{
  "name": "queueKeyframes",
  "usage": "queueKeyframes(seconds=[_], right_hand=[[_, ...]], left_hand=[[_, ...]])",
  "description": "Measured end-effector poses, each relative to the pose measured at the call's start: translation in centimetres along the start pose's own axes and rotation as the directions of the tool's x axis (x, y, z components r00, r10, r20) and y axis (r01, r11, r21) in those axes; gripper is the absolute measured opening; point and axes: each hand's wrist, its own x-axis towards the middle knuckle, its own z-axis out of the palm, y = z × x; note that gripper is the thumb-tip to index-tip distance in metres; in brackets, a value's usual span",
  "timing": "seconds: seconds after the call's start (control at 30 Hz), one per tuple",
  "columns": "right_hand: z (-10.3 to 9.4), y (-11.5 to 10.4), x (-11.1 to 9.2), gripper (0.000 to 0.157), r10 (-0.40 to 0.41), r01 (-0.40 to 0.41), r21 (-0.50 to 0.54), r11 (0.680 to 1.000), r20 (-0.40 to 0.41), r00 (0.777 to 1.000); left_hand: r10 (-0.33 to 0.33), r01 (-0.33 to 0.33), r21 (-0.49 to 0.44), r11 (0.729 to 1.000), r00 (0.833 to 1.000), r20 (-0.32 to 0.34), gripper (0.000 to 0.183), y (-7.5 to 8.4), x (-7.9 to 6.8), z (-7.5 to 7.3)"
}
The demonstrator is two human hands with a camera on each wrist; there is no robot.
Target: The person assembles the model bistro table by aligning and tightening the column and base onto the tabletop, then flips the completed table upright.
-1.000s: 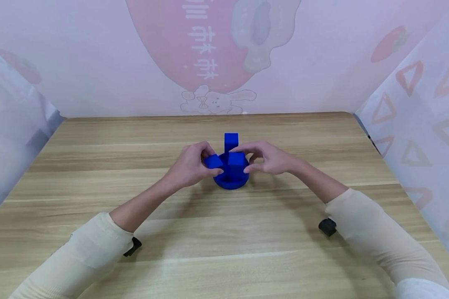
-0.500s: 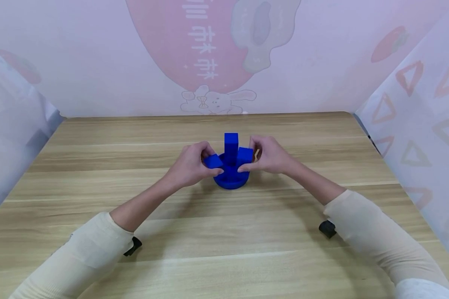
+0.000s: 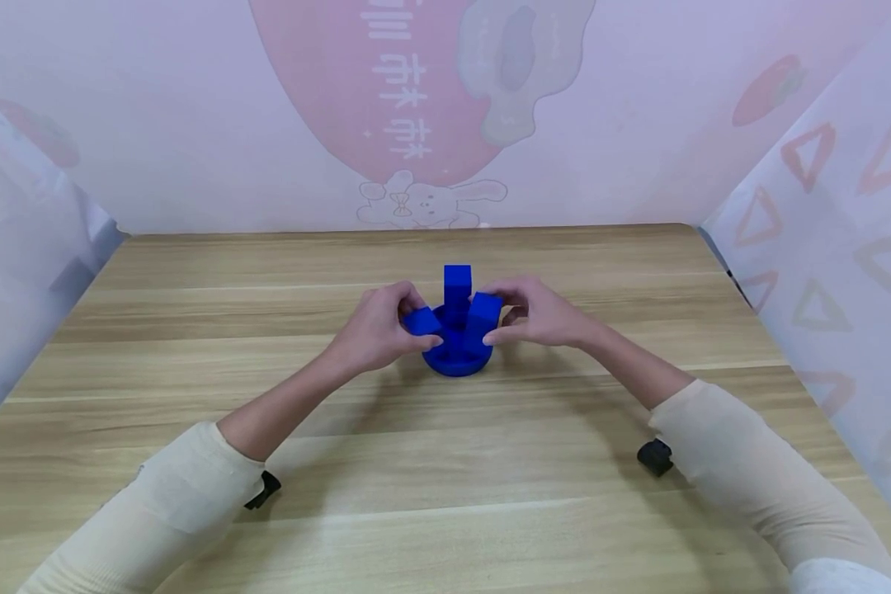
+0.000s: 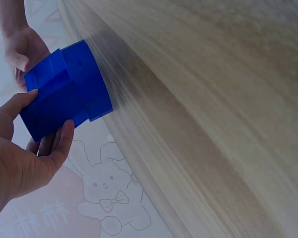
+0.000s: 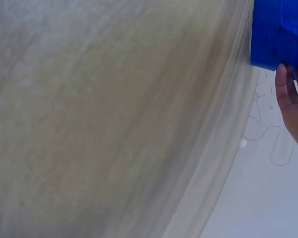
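Note:
A round blue base (image 3: 456,367) stands on the table with blue blocks rising from it. The rear blue block (image 3: 457,280) stands upright with no hand on it. My left hand (image 3: 374,326) pinches the left blue block (image 3: 422,321) between thumb and fingers; in the left wrist view this block (image 4: 52,109) has the thumb on one side and fingers on the other. Around the right blue block (image 3: 484,313) my right hand (image 3: 538,313) has its thumb in front and fingers behind. Only part of the right hand (image 5: 295,111) appears in the right wrist view.
The wood-grain table (image 3: 445,495) extends all round the base. A printed white-and-pink backdrop (image 3: 230,148) rises behind its rear edge. Dark wrist cameras (image 3: 655,457) sit under both sleeves, low over the table.
The right block has shifted from front centre to the right and turned, moved by my right hand, whose grip has changed. My left hand has stayed on its block.

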Motion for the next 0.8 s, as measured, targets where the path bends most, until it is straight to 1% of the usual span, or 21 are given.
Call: queueKeyframes(seconds=[0.1, 0.2, 0.27, 0.33, 0.4, 0.53, 0.57, 0.63, 0.7, 0.8], right_hand=[[-0.2, 0.1, -0.1, 0.056, -0.013, 0.009, 0.060, 0.998, 0.058, 0.998], [-0.4, 0.2, -0.2, 0.059, -0.017, 0.006, 0.116, 0.993, 0.098, 0.995], [-0.5, 0.2, -0.2, 0.059, -0.015, 0.000, 0.134, 0.991, 0.111, 0.994], [-0.5, 0.2, -0.2, 0.058, -0.008, -0.006, 0.127, 0.992, 0.104, 0.995], [-0.5, 0.2, -0.2, 0.053, 0.001, -0.008, 0.099, 0.995, 0.078, 0.997], [-0.4, 0.3, -0.2, 0.034, 0.009, -0.009, 0.014, 1.000, -0.009, 1.000], [-0.4, 0.2, -0.2, 0.031, 0.010, -0.010, -0.011, 1.000, -0.031, 0.999], [-0.2, 0.1, -0.3, 0.032, 0.005, -0.009, -0.069, 0.998, -0.070, 0.998], [0.1, 0.0, -0.4, 0.036, 0.003, -0.017, -0.140, 0.990, -0.105, 0.994], [0.8, -0.4, -0.5, 0.042, -0.014, -0.024, -0.255, 0.967, -0.147, 0.989]], left_hand=[[-0.010, 0.010, 0.002, 1.000, 1.000, 0.005, 0.038, 0.0, 0.0, 0.0], [-0.018, 0.018, 0.001, 1.000, 1.000, 0.011, 0.038, 0.0, 0.0, 0.0], [-0.021, 0.021, 0.001, 1.000, 1.000, 0.012, 0.038, 0.1, 0.0, 0.0], [-0.021, 0.021, -0.001, 1.000, 1.000, 0.012, 0.038, 0.1, 0.0, 0.0], [-0.020, 0.020, -0.003, 1.000, 1.000, 0.011, 0.038, 0.2, 0.0, 0.0], [-0.019, 0.019, -0.007, 1.000, 1.000, 0.011, 0.038, 0.2, 0.0, 0.0], [-0.018, 0.018, -0.005, 1.000, 1.000, 0.011, 0.038, 0.2, 0.0, 0.0], [-0.018, 0.018, -0.005, 1.000, 1.000, 0.012, 0.038, 0.2, 0.0, -0.1], [-0.010, 0.010, 0.000, 1.000, 1.000, 0.009, 0.038, 0.1, 0.0, -0.1], [-0.005, 0.005, 0.004, 1.000, 1.000, 0.009, 0.038, 0.0, 0.0, -0.1]])
